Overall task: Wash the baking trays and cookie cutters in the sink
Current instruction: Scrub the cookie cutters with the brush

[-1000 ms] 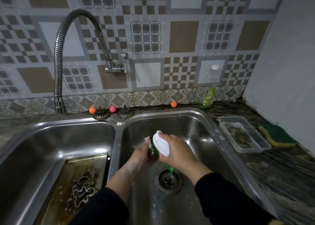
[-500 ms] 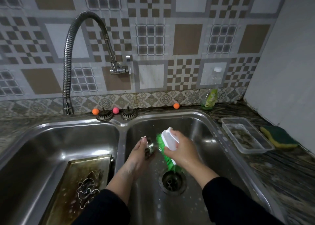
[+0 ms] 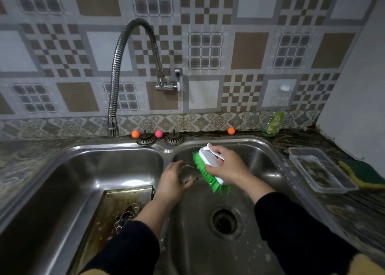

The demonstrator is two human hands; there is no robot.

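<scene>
Since a second ago both hands have lifted away from the round steel drain (image 3: 224, 221) toward the back of the right stainless basin (image 3: 268, 162), and the white-backed scrubbing brush with green bristles (image 3: 209, 169) has swung bristle-side onto the small metal cookie cutter (image 3: 187, 173); scrubbing looks well under way. Left hand (image 3: 173, 183) curls round the cutter; right hand (image 3: 226, 166) grips the brush back; its long axis runs far-left to near-right, bristles facing left; the stained rectangular baking tray (image 3: 116, 208), holding another wire-outline cutter (image 3: 125, 218), waits in the left basin (image 3: 83, 170).
</scene>
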